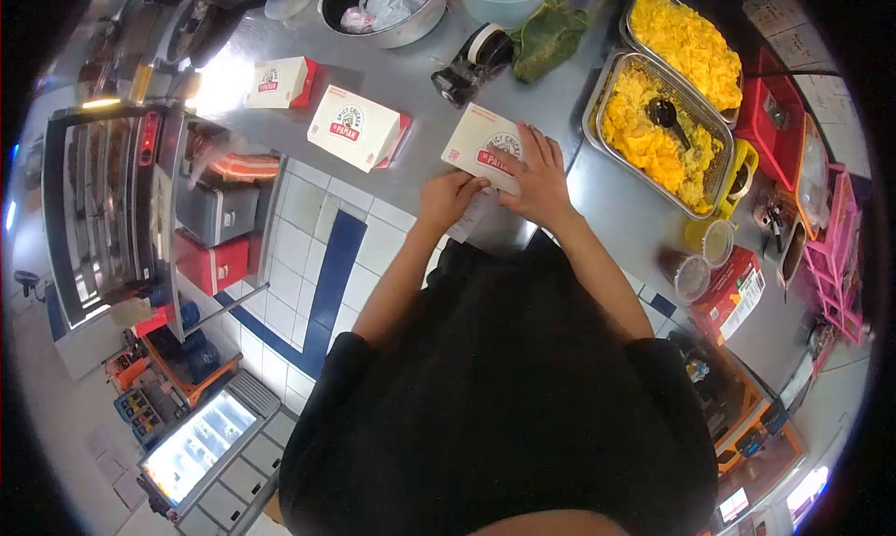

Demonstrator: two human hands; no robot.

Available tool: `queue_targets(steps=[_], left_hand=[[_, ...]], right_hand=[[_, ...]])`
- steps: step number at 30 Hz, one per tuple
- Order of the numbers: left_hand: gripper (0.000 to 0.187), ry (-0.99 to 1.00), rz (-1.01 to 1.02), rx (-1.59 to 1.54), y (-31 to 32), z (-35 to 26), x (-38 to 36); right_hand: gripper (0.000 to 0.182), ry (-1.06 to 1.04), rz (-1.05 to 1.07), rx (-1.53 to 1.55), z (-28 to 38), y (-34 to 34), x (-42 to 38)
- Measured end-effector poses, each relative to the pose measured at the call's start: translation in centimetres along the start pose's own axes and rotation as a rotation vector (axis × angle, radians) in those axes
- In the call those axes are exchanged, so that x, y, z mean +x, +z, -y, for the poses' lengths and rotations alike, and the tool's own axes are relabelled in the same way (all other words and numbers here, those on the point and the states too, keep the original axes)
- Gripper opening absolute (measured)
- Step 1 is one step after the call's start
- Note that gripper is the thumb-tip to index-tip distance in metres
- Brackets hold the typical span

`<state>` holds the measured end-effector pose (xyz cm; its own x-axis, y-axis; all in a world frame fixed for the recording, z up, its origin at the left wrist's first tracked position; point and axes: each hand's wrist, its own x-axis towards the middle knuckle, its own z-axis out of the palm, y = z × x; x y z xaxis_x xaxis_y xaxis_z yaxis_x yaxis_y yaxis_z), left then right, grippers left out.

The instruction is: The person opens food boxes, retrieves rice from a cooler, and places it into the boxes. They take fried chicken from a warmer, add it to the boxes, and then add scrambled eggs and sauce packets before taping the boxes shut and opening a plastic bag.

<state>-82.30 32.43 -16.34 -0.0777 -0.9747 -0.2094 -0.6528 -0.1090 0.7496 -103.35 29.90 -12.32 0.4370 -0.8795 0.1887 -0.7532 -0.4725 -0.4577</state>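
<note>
A white cardboard food box (473, 133) printed "Spicy Chicken" stands closed on the steel counter, close to its front edge. My right hand (539, 183) lies across its lid with the fingers stretched out. At the box's near edge, the thumb and fingers of my left hand (450, 200) are pinched together on a white paper slip (471, 217). This slip hangs below the box, between my hands and my body. Two similar boxes with red sides, one nearer (352, 130) and one farther (277, 82), stand to the left.
A black tape dispenser (473, 64) and folded green leaves (551, 41) lie behind the box. Metal trays of yellow food (665, 167) stand at right, one holding a black spoon (666, 116). Lidded cups (693, 276) sit nearer me. A metal bowl with plastic bags (397, 34) is at the back.
</note>
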Motion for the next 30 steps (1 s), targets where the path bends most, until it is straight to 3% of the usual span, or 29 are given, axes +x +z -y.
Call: queue_targets(steps=[2,6,9,11,12,14,15,16,17,18,20,22,24,25,27,28,30], left_hand=[[0.029,0.212,-0.086,0.258,-0.8,0.1,0.3],[0.024,0.395,-0.263,0.418,-0.3,0.3,0.3],[0.027,0.267,-0.244,0.415,0.9,-0.4,-1.3],[0.044,0.087,-0.363,0.407,2.0,-1.1,-2.9],[0.044,0.101,-0.363,0.413,2.5,-1.2,-3.6],[0.054,-0.022,-0.471,0.499,3.6,-1.1,-5.0],[0.054,-0.193,-0.434,0.514,3.5,-2.2,-5.2],[0.054,-0.191,-0.434,0.516,3.1,-2.7,-5.0],[0.055,-0.36,-0.355,0.445,2.5,-3.2,-4.7],[0.055,-0.527,-0.273,0.371,2.1,-3.2,-4.4],[0.052,-0.508,-0.144,0.385,0.8,-2.3,-3.7],[0.049,-0.476,-0.012,0.407,0.5,-0.3,-3.4],[0.034,-0.014,-0.272,0.534,0.6,1.2,-3.1],[0.034,-0.001,-0.262,0.542,0.8,1.0,-3.0],[0.026,-0.086,-0.54,0.239,1.5,0.6,-2.7],[0.026,-0.077,-0.532,0.244,1.5,0.7,-2.6],[0.034,-0.328,-0.232,0.307,1.1,1.3,-2.3]], right_hand=[[0.072,-0.015,0.017,0.007,-0.1,-0.1,0.1],[0.071,-0.025,-0.018,0.031,-0.1,-0.1,0.0],[0.07,-0.026,-0.026,0.003,-0.3,-0.3,-0.3],[0.07,-0.001,0.006,-0.019,0.1,-0.8,-0.3],[0.07,0.004,-0.008,-0.02,0.7,-1.0,-0.6],[0.07,0.238,-0.041,-0.088,2.3,-1.7,-1.7],[0.07,0.242,-0.046,-0.086,2.9,-2.7,-1.9],[0.067,0.386,0.102,-0.05,3.4,-4.1,-2.1],[0.064,0.528,0.255,-0.013,3.7,-4.9,-2.4],[0.064,0.529,0.256,-0.01,3.4,-4.5,-3.2],[0.058,0.406,-0.005,0.14,2.3,-3.3,-5.0],[0.056,0.432,0.008,0.226,1.7,-3.2,-5.7],[0.054,0.463,0.013,0.316,1.6,-3.3,-6.1],[0.054,0.47,0.021,0.353,1.5,-3.6,-6.3],[0.053,0.487,0.019,0.393,1.3,-3.5,-6.7],[0.052,0.481,-0.007,0.412,1.1,-3.0,-7.0],[0.052,0.473,-0.038,0.436,0.9,-2.5,-7.5]])
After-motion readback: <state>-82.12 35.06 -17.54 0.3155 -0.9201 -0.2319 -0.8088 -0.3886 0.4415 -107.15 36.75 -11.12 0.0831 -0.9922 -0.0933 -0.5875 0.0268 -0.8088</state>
